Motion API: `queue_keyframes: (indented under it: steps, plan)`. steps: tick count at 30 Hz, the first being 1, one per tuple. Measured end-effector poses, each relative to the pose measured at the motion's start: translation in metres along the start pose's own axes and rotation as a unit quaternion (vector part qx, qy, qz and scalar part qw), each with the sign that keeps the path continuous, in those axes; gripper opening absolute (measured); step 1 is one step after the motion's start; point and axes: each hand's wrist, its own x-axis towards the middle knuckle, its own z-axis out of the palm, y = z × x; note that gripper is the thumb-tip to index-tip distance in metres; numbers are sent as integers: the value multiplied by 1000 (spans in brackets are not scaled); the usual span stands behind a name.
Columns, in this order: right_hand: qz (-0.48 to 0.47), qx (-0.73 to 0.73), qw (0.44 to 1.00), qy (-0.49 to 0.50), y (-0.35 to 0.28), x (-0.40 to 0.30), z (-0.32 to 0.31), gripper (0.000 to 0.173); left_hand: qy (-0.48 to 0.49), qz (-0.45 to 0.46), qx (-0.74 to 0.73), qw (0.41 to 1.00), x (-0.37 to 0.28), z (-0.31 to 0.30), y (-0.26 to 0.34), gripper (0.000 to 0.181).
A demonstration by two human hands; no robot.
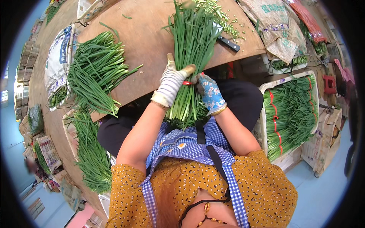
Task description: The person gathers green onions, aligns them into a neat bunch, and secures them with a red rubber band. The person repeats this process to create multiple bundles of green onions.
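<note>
A thick bunch of green garlic chives [191, 45] extends from my lap onto the wooden table [142, 31], pale stem ends towards me. My left hand [172, 80], in a white-and-grey striped glove, grips the bunch from the left side. On the right, my right hand [210, 92] wears a blue flowered glove and pinches a red tie [187, 83] at the bunch. The tie crosses the stems between both hands; its far side is hidden. A loose pile of chives [98, 68] lies at the table's left. A black-handled knife [229, 43] rests right of the bunch, its blade partly covered.
Cut stem pieces [225, 21] are scattered at the table's far right. A white crate [263, 119] at my right holds chive bunches with red ties. Loose chives [92, 154] fill a crate at my left. Sacks [275, 24] cover another crate beyond the table's right edge.
</note>
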Motion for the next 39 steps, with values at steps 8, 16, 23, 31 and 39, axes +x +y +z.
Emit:
queue_keyframes:
  steps: [8,16,23,31,39]
  plan:
    - [91,37,994,-43,-9,-20,-3,17,-203,-60,-238,948,-55,-31,-26,56]
    - [111,4,993,-41,2,-24,-10,23,-183,-15,-119,976,-39,-32,-44,56]
    - [138,24,987,-75,4,-21,-13,25,99,316,123,935,-6,-39,9,38]
    - [123,-21,990,-64,2,-25,-11,25,102,342,331,874,23,-27,41,27]
    - [137,-26,987,-85,2,-25,-15,19,168,366,391,828,45,-32,24,24]
